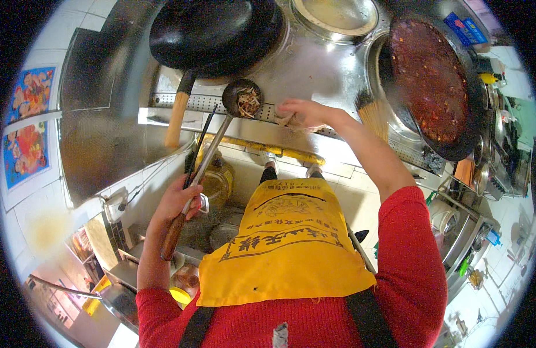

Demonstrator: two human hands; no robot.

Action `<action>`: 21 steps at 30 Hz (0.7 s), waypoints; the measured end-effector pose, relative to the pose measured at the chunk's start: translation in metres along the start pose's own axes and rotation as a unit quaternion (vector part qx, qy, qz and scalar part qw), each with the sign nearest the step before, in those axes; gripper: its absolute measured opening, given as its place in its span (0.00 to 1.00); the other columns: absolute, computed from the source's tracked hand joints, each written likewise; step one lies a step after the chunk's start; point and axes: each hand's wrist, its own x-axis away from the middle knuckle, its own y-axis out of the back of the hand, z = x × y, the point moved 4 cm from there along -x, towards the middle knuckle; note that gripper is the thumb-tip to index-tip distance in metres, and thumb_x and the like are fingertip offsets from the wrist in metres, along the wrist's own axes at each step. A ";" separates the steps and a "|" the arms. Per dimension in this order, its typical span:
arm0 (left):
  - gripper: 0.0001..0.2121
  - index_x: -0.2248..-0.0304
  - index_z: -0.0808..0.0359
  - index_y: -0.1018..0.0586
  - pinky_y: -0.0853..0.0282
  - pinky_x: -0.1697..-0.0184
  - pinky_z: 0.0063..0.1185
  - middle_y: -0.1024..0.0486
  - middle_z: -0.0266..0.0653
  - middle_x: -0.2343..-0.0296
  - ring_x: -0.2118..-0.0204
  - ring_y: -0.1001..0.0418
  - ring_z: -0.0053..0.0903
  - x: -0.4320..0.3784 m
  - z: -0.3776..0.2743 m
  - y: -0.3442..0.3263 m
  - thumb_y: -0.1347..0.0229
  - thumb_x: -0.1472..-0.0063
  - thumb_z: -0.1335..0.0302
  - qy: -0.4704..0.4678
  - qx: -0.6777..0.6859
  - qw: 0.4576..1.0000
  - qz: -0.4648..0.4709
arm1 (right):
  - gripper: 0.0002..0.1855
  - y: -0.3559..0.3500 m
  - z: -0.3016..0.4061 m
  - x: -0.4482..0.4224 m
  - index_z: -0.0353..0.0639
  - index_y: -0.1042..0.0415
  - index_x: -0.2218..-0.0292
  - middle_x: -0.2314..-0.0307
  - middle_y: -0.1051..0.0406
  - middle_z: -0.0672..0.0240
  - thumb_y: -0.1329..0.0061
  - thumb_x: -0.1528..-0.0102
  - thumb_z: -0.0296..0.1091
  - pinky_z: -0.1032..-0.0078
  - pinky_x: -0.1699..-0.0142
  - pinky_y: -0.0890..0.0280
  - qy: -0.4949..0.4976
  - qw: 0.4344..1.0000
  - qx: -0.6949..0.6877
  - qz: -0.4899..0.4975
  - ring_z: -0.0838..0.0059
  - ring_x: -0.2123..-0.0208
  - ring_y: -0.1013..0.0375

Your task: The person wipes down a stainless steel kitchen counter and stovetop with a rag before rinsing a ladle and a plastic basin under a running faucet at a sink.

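Observation:
My left hand (pixel 181 198) grips the wooden-handled end of a long ladle (pixel 216 139), together with a pair of dark chopsticks (pixel 202 137). Shredded food scraps (pixel 249 102) lie in the ladle's dark bowl, which is over the stove's perforated front strip. With my right hand (pixel 309 114) I hold a crumpled beige cloth (pixel 289 120) against the front edge of the steel stove top (pixel 322 80); the fingers partly hide it. Left of the ladle's bowl, the wooden handle (pixel 177 119) of a black wok (pixel 211 35) points towards me.
On the right, a large pan of dark red sauce (pixel 429 82) sits on a burner, with a bamboo wok brush (pixel 374 115) beside it. A round metal lid (pixel 337 17) is at the back. A yellow pipe (pixel 268 150) runs below the stove front. A plastic jug (pixel 220 178) stands beneath, left.

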 end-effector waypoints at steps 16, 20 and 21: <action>0.06 0.69 0.63 0.37 0.48 0.92 0.15 0.38 0.31 0.88 0.92 0.42 0.17 0.001 0.010 -0.018 0.53 0.45 0.73 -0.008 0.046 0.999 0.022 | 0.17 -0.027 0.003 -0.027 0.52 0.32 0.59 0.62 0.36 0.63 0.57 0.53 0.31 0.62 0.59 0.36 -0.077 0.955 0.276 -0.072 0.59 0.56 0.38; 0.06 0.68 0.63 0.36 0.48 0.92 0.15 0.38 0.31 0.88 0.92 0.42 0.16 -0.001 0.013 -0.019 0.53 0.45 0.74 -0.015 0.046 0.999 0.024 | 0.17 -0.017 -0.009 -0.037 0.48 0.33 0.60 0.68 0.35 0.60 0.58 0.55 0.26 0.67 0.62 0.35 -0.071 0.960 0.232 -0.141 0.59 0.66 0.34; 0.06 0.68 0.63 0.36 0.48 0.92 0.15 0.38 0.31 0.88 0.92 0.42 0.16 -0.001 0.011 -0.021 0.53 0.45 0.74 -0.017 0.039 0.999 0.019 | 0.18 -0.012 -0.019 -0.037 0.48 0.32 0.61 0.68 0.35 0.59 0.57 0.56 0.26 0.67 0.62 0.35 -0.104 0.958 0.202 -0.178 0.59 0.67 0.33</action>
